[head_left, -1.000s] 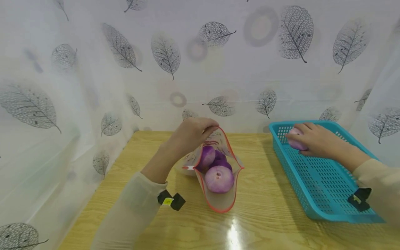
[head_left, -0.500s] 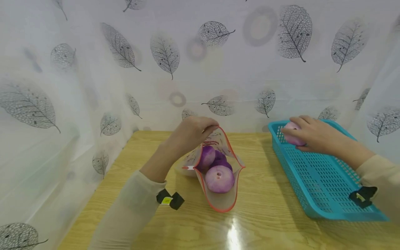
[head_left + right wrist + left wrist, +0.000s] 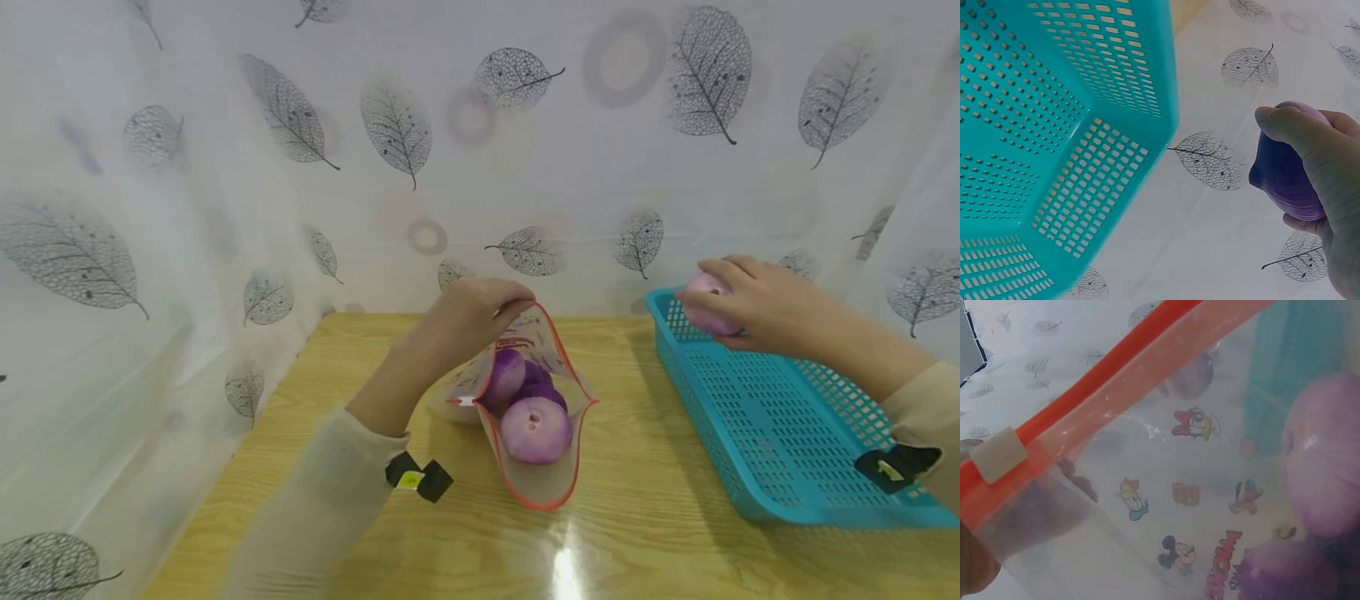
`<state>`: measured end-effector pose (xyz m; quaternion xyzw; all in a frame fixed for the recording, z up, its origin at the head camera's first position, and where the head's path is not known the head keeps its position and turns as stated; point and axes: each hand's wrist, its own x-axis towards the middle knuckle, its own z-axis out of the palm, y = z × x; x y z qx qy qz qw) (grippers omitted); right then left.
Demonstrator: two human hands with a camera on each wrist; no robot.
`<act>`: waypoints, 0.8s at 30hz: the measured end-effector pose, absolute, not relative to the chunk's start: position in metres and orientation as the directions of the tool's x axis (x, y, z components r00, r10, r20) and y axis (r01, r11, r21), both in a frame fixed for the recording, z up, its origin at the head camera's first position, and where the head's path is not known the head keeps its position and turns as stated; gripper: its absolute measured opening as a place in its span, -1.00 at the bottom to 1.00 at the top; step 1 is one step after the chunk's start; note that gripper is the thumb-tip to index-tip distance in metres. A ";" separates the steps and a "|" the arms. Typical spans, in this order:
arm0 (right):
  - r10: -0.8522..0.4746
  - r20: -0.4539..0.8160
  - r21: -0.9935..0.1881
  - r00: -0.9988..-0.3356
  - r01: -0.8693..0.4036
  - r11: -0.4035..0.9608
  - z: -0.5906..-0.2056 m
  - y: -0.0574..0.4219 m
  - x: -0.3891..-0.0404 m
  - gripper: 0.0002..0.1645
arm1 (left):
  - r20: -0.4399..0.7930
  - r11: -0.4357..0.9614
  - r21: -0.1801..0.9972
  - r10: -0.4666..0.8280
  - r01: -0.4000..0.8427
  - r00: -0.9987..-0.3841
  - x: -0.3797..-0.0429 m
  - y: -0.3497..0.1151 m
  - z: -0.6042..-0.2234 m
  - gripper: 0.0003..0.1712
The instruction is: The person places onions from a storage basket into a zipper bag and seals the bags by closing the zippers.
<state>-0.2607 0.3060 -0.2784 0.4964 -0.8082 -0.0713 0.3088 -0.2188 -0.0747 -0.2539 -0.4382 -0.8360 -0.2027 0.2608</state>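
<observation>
A clear zip bag (image 3: pixel 546 487) with a red-orange zip edge stands gaping on the table, printed with cartoon figures that show in the left wrist view. Several purple onions (image 3: pixel 536 430) lie inside it. My left hand (image 3: pixel 474 315) pinches the bag's far rim between thumb and fingers. A white slider (image 3: pixel 999 455) sits on the zip strip. Up over the far end of the blue basket, my right hand (image 3: pixel 772 304) grips another onion (image 3: pixel 708 303), fingers and thumb wrapped around it. In the right wrist view this onion (image 3: pixel 1288 169) shows its pointed tip, held beyond the basket wall.
The perforated blue basket (image 3: pixel 731 450) stands on the right of the wooden table (image 3: pixel 645 500); its visible floor is bare. A white curtain (image 3: pixel 570 183) with leaf prints hangs behind and along the left side.
My right hand has lifted the onion up out of the basket to above its far rim. My left hand keeps its pinch on the bag, which hardly shifts.
</observation>
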 end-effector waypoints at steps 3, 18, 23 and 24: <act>-0.847 0.441 0.433 -0.296 -0.757 0.490 -0.274 0.302 -0.258 -0.28 | 0.621 0.531 0.106 0.625 0.841 -0.473 -0.219 -0.073 -0.254 -0.86; -0.842 0.501 0.459 -0.199 -0.764 0.453 -0.244 0.268 -0.235 -0.36 | 0.605 0.531 0.104 0.637 0.841 -0.477 -0.217 -0.064 -0.250 -0.85; -0.803 0.583 0.460 -0.120 -0.766 0.449 -0.225 0.250 -0.226 -0.43 | 0.599 0.533 0.106 0.640 0.839 -0.482 -0.216 -0.061 -0.249 -0.85; -0.796 0.596 0.462 -0.103 -0.767 0.446 -0.222 0.247 -0.224 -0.44 | 0.601 0.533 0.104 0.639 0.840 -0.480 -0.216 -0.060 -0.248 -0.85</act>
